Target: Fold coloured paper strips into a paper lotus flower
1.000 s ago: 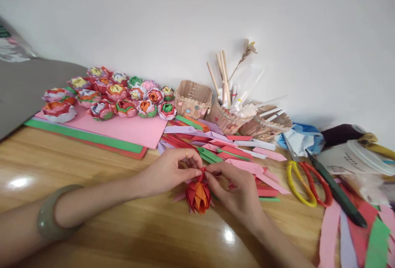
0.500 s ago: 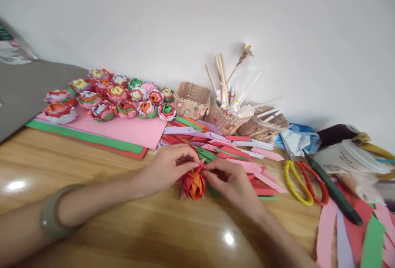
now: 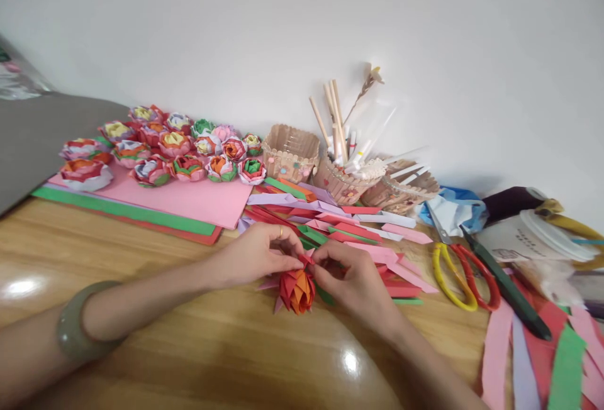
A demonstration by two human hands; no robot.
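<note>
A red and orange folded paper flower [image 3: 297, 290] hangs between my two hands, just above the wooden table. My left hand [image 3: 264, 251] pinches its red upper petals between thumb and fingertips. From the other side, my right hand [image 3: 346, 271] grips the same upper edge, its fingers bent close together. A few pink paper points stick out around the flower. Behind the hands, several folded paper strips [image 3: 363, 234] in pink, red, green and lilac lie in a loose pile. My fingertips partly hide the back of the flower.
Several finished paper flowers [image 3: 174, 143] rest on stacked coloured sheets [image 3: 202, 199] at the left. Stick baskets [image 3: 290, 158] line the wall, one holding wooden sticks. Scissors [image 3: 465, 278], a dark green cutter [image 3: 512, 293], a white tub [image 3: 526, 240] and paper strips [image 3: 566, 366] are at the right.
The view has shifted slightly, so the background sits a little further left. Both hands still pinch the paper flower, which hangs slightly lower in the picture.
</note>
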